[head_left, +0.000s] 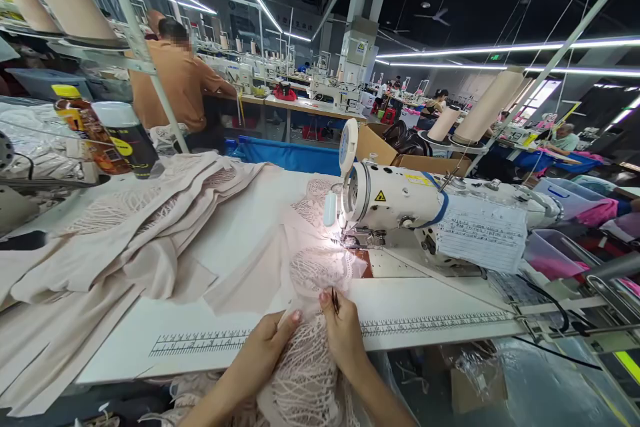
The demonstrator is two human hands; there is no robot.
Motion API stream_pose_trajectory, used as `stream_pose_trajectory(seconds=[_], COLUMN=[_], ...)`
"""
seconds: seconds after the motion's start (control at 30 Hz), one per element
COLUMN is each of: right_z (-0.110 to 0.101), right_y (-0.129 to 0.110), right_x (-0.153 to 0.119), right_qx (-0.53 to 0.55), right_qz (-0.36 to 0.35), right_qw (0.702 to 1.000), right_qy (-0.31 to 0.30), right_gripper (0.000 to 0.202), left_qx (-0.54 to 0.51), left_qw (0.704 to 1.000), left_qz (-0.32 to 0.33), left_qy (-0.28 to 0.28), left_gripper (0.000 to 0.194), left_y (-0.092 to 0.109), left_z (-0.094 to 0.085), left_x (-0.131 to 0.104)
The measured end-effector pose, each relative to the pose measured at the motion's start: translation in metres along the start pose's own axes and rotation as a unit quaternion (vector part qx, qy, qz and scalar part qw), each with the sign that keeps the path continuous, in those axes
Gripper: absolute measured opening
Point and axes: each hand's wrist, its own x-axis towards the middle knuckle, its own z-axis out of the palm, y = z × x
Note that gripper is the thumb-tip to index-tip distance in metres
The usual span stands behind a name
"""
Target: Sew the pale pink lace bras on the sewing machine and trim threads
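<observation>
A pale pink lace fabric piece (307,373) runs from under the lit needle area of a white sewing machine (395,197) over the table's front edge. My left hand (265,347) pinches its left side, thumb on top. On the right side, my right hand (345,330) grips the same fabric between thumb and fingers. A small dark pointed tool (335,300), perhaps tweezers or thread snips, sticks out of my right hand; the rest of it is hidden. Both hands are closed, just in front of the presser foot (353,238).
Layered pink fabric pieces (165,213) cover the table's left. Behind them stand a yellow-capped bottle (87,130) and a dark can (127,140). A ruler scale (435,324) lines the front edge. Thread cones (490,107) rise behind the machine. A person in orange (170,80) sits ahead.
</observation>
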Motion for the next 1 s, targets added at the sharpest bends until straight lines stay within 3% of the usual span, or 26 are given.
stream_pose_trajectory(seconds=[0.07, 0.17, 0.37, 0.8, 0.9, 1.0], right_z=[-0.004, -0.008, -0.004, -0.007, -0.007, -0.007], right_y=[0.002, 0.002, 0.0, 0.003, 0.006, 0.009], right_x=[0.001, 0.001, -0.004, 0.001, 0.002, 0.004], right_qx=[-0.017, -0.05, -0.102, -0.125, -0.137, -0.164], right_qz=[-0.015, -0.043, -0.118, -0.139, -0.144, -0.189], right_qw=[0.999, 0.995, 0.986, 0.977, 0.976, 0.967], right_qy=[-0.04, -0.074, -0.06, -0.105, -0.093, -0.05], right_gripper=[0.045, 0.041, 0.028, 0.026, 0.027, 0.02], left_qx=[0.073, 0.14, 0.21, 0.238, 0.223, 0.176], left_qw=[0.996, 0.986, 0.975, 0.969, 0.974, 0.983], left_qz=[0.015, 0.032, 0.012, 0.018, 0.012, 0.007], left_qy=[-0.053, -0.08, -0.075, -0.068, -0.029, 0.056], left_gripper=[0.055, 0.051, 0.05, 0.046, 0.048, 0.051], left_y=[0.002, 0.004, 0.003, 0.014, 0.009, -0.005], left_z=[-0.004, -0.004, 0.003, 0.006, 0.013, 0.028], left_x=[0.005, 0.01, 0.012, 0.014, 0.011, -0.001])
